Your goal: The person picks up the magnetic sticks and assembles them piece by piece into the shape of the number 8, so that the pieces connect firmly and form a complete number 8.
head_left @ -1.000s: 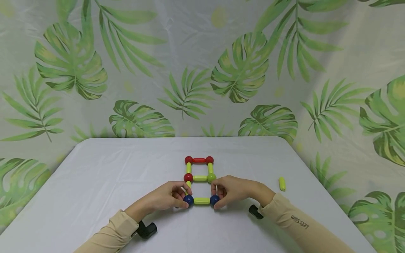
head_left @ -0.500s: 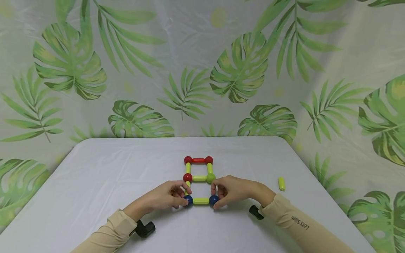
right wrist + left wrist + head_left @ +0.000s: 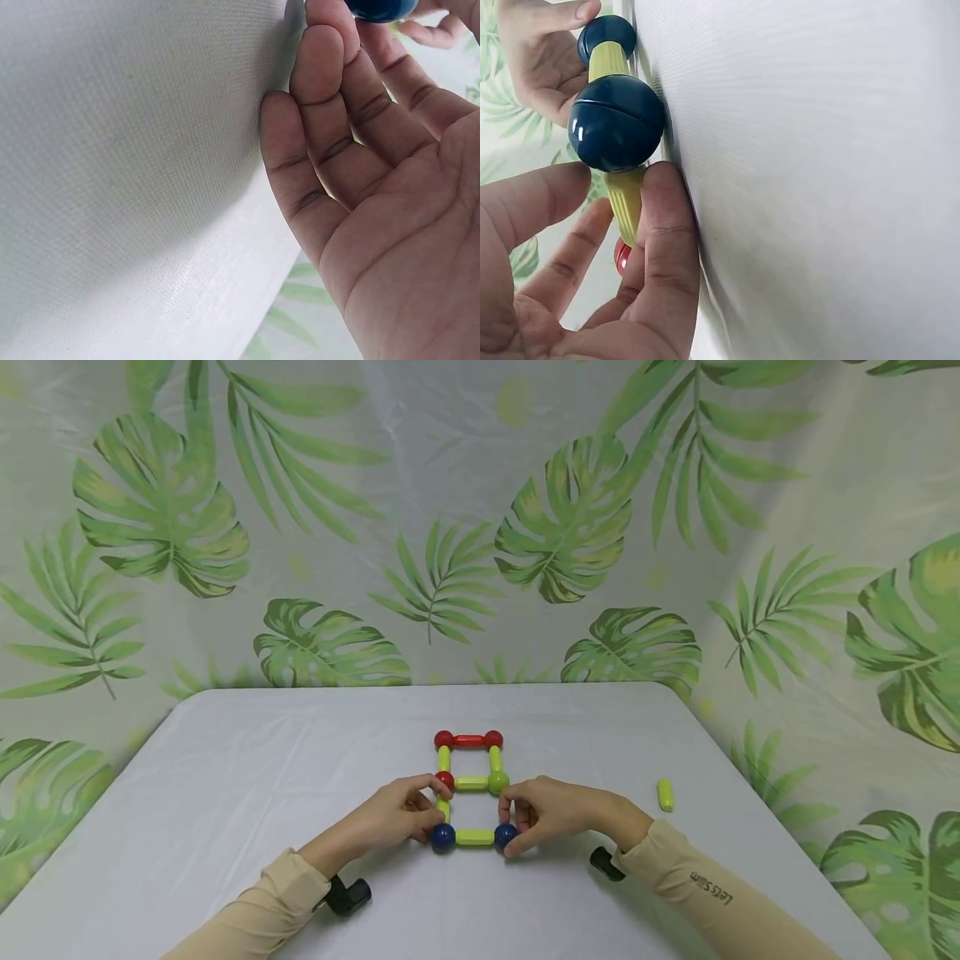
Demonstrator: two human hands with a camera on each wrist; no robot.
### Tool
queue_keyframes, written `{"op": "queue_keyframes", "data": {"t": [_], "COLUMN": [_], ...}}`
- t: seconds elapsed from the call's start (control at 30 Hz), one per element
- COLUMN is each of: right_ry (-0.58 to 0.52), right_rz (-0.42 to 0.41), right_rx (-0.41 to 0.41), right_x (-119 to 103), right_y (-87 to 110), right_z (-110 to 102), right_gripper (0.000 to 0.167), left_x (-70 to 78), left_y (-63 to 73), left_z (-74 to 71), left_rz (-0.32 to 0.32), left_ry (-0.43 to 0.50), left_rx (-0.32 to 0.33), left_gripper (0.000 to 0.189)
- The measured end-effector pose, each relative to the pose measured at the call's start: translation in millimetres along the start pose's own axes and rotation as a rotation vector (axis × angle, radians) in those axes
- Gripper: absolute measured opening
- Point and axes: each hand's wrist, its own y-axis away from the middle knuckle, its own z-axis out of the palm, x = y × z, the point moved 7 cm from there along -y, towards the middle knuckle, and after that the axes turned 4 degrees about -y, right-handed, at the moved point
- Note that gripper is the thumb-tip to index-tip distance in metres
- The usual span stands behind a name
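A flat ladder of magnetic rods and balls lies mid-table. Its near corners are a left blue ball and a right blue ball, joined by a yellow-green crossbar rod. My left hand has its fingers about the left side rod, between the left blue ball and a red ball. With thumb and fingers my right hand holds the right blue ball. A green ball sits just beyond those fingers, which hide the stretch between the two balls.
Farther back, a red rod joins two red balls, with yellow-green rods running toward me. A loose yellow-green rod lies on the white table to the right. A leaf-patterned curtain hangs behind the table.
My left hand has left the left blue ball and shifted away from me onto the side rod. My right hand stays at the right blue ball.
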Motion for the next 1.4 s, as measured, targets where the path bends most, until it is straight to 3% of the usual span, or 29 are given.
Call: {"op": "queue_keyframes", "data": {"t": [0.37, 0.63, 0.8, 1.1, 1.4], "right_ry": [-0.008, -0.006, -0.017, -0.141, -0.187], "right_rz": [0.016, 0.017, 0.079, 0.186, 0.306], "right_rx": [-0.001, 0.064, 0.146, 0.243, 0.356], "right_x": [-0.5, 3.3, 13.5, 37.1, 84.6], "right_y": [2.0, 19.6, 39.1, 84.4, 135.3], "right_z": [-0.1, -19.5, -39.6, -66.3, -86.6], "right_gripper": [0.031, 0.035, 0.042, 0.051, 0.055], "left_x": [0.9, -0.3, 0.0, -0.3, -0.7], "left_y": [-7.4, -8.4, -7.7, -7.5, -7.7], "left_z": [-0.1, 0.4, 0.3, 0.3, -0.8], "left_rz": [-0.005, -0.003, 0.010, 0.004, -0.005], "left_ry": [-0.037, -0.019, -0.006, 0.009, 0.012], "left_rx": [0.023, 0.014, 0.004, 0.002, 0.007], "left_gripper": [0.020, 0.020, 0.021, 0.021, 0.021]}}
